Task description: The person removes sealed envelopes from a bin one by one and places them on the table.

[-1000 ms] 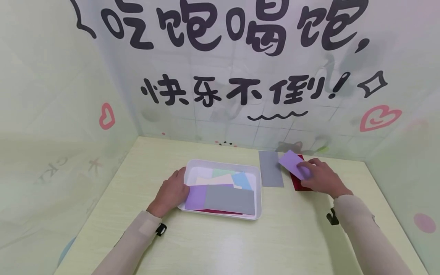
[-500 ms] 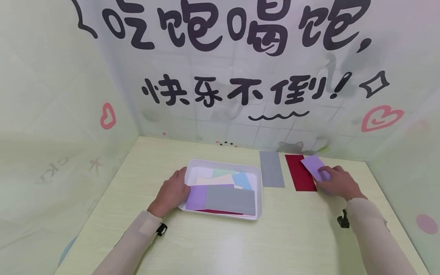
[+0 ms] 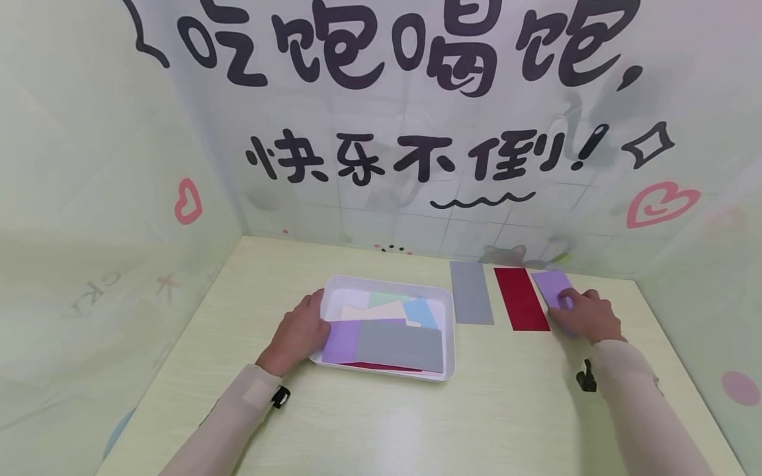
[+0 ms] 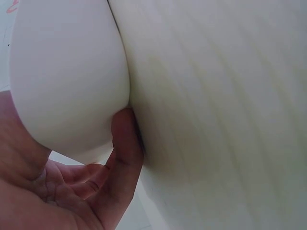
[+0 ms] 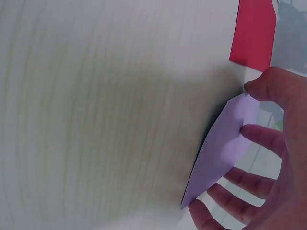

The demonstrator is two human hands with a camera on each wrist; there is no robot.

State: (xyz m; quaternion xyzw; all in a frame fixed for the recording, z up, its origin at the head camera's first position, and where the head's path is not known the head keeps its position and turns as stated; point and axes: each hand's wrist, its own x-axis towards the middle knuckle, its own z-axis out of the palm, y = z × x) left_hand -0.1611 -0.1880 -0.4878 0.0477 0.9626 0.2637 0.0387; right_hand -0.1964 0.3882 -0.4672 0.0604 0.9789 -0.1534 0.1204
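Observation:
My left hand [image 3: 297, 334] grips the left end of a white plastic tray [image 3: 451, 344], and the left wrist view has its fingers curled round the tray's corner [image 4: 72, 76]. In the tray lie a grey card [image 3: 400, 345], a purple card [image 3: 340, 342] and several paler ones, overlapping. At the back right, my right hand [image 3: 589, 316] holds another purple card [image 3: 549, 284] by its edges, thumb on one side and fingers along the other. This card [image 5: 225, 139] bows a little in the right wrist view, close over the table. Beside it lies a dark red card [image 3: 522, 299].
A grey card [image 3: 471, 293] lies flat between the tray and the red card. A printed sheet [image 3: 387, 218] stands up along the back of the wooden table [image 3: 381, 430], with more sheets at both sides.
My right hand has carried the purple card rightward from above the red card to its right side, and the card has turned closer to parallel with it. The left hand and tray stayed put.

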